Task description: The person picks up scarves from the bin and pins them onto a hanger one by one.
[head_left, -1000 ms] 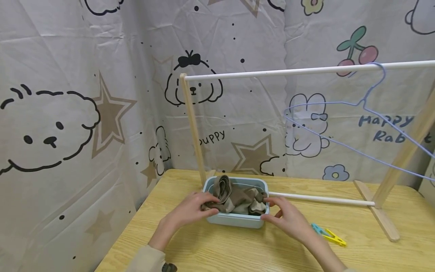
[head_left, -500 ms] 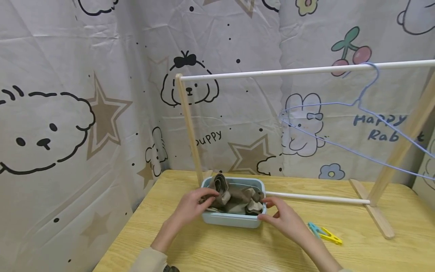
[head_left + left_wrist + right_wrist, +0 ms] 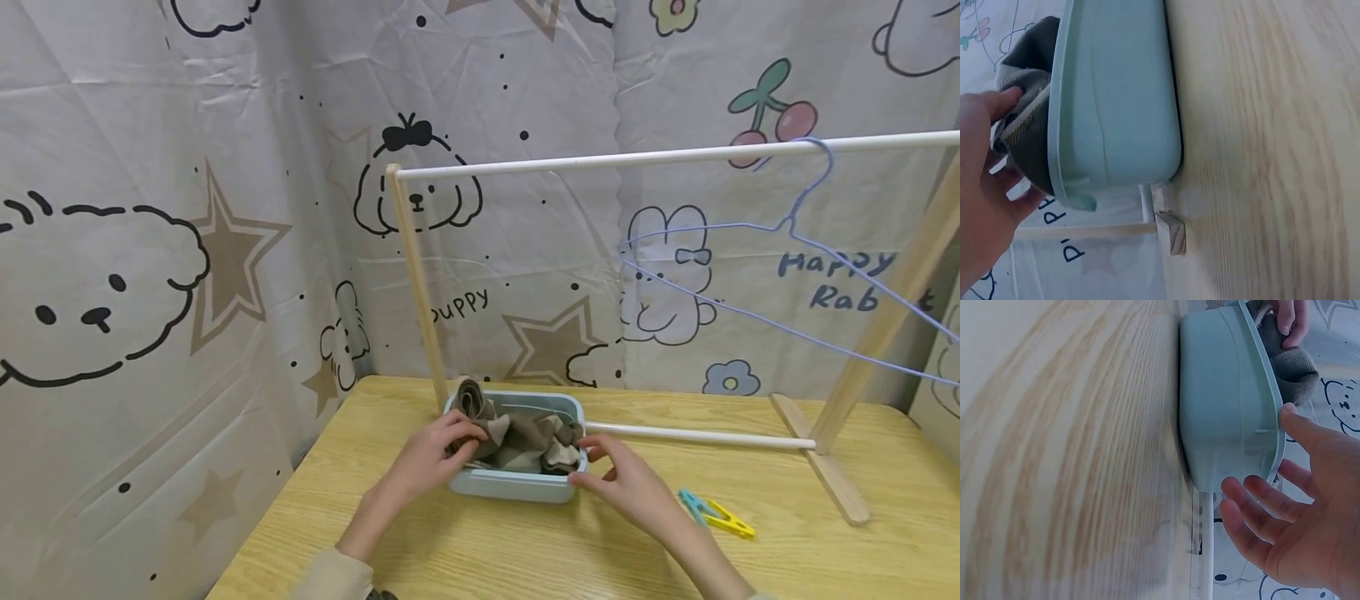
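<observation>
A pale blue plastic basin [image 3: 512, 487] stands on the wooden table, filled with crumpled brown-grey cloth [image 3: 528, 435] in a camouflage-like pattern. My left hand [image 3: 431, 457] reaches over the basin's left end and pinches the cloth between thumb and fingers. In the left wrist view, a stitched edge shows on the cloth [image 3: 1032, 119] beside the thumb. My right hand [image 3: 633, 482] is at the opposite end, its thumb on the front right rim. Seen from the right wrist, the fingers of that hand [image 3: 1319, 500] are spread loosely beside the basin's corner.
Behind the basin stands a wooden rack with a white top rail [image 3: 600, 161] and a white lower bar [image 3: 697, 436]. A blue wire hanger [image 3: 802, 237] hangs from the rail at right. Blue and yellow clothespins [image 3: 716, 515] lie on the table [image 3: 465, 550], right of the right hand.
The left fingers have worked into the cloth, and its rolled part has shifted left. My right hand stays at the basin's right rim. The head view has turned slightly right.
</observation>
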A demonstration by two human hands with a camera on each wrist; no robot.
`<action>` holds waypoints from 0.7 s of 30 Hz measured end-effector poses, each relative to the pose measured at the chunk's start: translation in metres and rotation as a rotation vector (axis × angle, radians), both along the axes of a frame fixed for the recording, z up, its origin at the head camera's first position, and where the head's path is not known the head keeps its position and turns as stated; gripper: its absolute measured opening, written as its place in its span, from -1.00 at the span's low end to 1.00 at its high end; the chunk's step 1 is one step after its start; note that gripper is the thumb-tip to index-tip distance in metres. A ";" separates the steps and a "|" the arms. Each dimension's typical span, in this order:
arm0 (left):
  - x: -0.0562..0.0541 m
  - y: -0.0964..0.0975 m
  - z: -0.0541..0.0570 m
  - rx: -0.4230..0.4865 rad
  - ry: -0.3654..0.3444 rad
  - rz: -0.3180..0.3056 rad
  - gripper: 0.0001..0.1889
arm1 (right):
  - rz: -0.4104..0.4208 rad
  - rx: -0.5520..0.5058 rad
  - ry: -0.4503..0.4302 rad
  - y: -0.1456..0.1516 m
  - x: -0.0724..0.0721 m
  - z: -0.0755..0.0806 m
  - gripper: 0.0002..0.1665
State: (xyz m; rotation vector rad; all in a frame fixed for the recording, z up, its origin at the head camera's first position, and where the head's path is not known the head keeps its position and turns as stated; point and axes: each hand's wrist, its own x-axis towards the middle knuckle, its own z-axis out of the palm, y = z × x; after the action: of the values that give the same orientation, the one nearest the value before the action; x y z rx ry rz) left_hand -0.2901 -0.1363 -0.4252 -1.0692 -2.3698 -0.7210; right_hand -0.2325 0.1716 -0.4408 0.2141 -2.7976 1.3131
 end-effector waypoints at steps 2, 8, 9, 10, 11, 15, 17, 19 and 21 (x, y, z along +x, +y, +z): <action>0.003 0.005 0.000 -0.030 -0.006 0.069 -0.81 | -0.003 -0.001 -0.003 0.000 0.000 -0.001 -0.38; 0.006 0.031 0.002 -0.023 -0.001 0.327 -0.47 | -0.010 0.000 0.010 0.000 0.001 -0.003 -0.39; 0.006 0.037 0.002 -0.011 0.014 0.365 -0.45 | -0.009 0.001 0.012 0.000 0.001 -0.002 -0.40; 0.005 0.043 0.002 0.001 0.028 0.395 -0.44 | -0.009 0.000 0.009 0.000 0.001 -0.002 -0.40; 0.004 0.048 0.002 0.006 0.043 0.425 -0.42 | -0.008 0.002 0.009 0.001 0.002 -0.002 -0.40; 0.003 0.070 0.004 -0.027 0.087 0.498 -0.34 | -0.006 0.005 0.002 0.000 0.004 -0.001 -0.39; 0.004 0.079 0.005 -0.078 0.091 0.510 -0.28 | -0.009 0.010 -0.004 0.000 0.004 0.000 -0.40; 0.007 0.085 0.006 -0.127 0.085 0.500 -0.23 | -0.011 0.017 -0.008 -0.001 0.004 0.000 -0.39; 0.008 0.090 0.004 -0.177 0.074 0.486 -0.19 | -0.010 0.023 -0.010 -0.001 0.004 0.001 -0.40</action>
State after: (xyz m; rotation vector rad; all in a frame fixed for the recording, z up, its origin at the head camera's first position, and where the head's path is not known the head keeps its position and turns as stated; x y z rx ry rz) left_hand -0.2823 -0.0465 -0.4208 -0.5292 -2.5178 -0.2955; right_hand -0.2290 0.1703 -0.4396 0.1944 -2.8197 1.2843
